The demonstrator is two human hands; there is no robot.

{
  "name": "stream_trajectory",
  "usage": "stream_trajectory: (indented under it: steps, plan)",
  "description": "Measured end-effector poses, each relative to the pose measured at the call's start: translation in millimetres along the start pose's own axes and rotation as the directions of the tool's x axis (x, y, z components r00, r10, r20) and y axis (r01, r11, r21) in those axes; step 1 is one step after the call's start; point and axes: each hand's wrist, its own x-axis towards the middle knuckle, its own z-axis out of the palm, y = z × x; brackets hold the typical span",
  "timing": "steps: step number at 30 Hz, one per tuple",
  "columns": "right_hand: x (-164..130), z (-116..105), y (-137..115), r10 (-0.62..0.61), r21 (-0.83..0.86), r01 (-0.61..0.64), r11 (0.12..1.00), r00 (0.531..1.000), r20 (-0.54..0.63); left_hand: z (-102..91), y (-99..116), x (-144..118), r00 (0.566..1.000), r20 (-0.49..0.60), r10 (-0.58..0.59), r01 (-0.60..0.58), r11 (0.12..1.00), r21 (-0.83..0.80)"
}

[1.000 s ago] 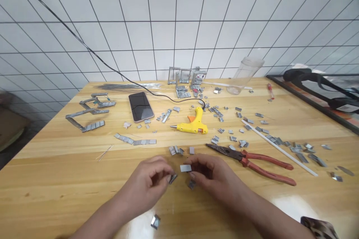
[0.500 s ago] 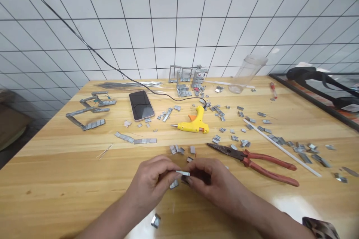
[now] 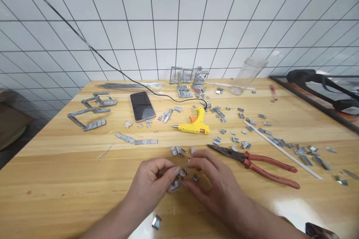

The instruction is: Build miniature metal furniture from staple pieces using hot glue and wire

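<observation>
My left hand [image 3: 151,181] and my right hand [image 3: 213,181] meet low in the middle of the wooden table [image 3: 56,179]. Together their fingertips pinch one small grey metal staple block [image 3: 183,172], held just above the tabletop. Two more small blocks lie under the fingers, one by the left fingertips [image 3: 175,185] and one by the right fingers [image 3: 195,177]. A loose block [image 3: 156,222] lies close to my left forearm. Just beyond the hands sit a few more blocks [image 3: 177,151].
Red-handled pliers [image 3: 258,164] lie right of my hands, a yellow glue gun [image 3: 195,123] beyond them. A phone [image 3: 142,105], glued staple strips [image 3: 89,114], a white rod [image 3: 282,148], a tipped clear jar [image 3: 246,74] and several scattered metal pieces cover the far half.
The hands have come together: the flat block that the right hand held apart a second ago is now pinched between both hands and turned end-on.
</observation>
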Motion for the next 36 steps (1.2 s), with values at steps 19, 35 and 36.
stream_trajectory:
  steps: [19, 35, 36]
  plan:
    - [7, -4, -3, 0.039, 0.079, -0.04, 0.996, 0.999, 0.009, -0.7, -3, -2, 0.998, 0.04, -0.056, 0.058, 0.997, -0.044]
    - [131, -4, 48, 0.35, -0.297, -0.297, 0.907, 0.926, 0.143, -15.7, -7, 1, 0.992, -0.023, 0.126, -0.125, 0.99, 0.064]
    - [135, 0, 48, 0.348, -0.324, -0.282, 0.903, 0.922, 0.169, -16.1, -8, 1, 0.99, -0.013, 0.143, -0.141, 0.987, 0.078]
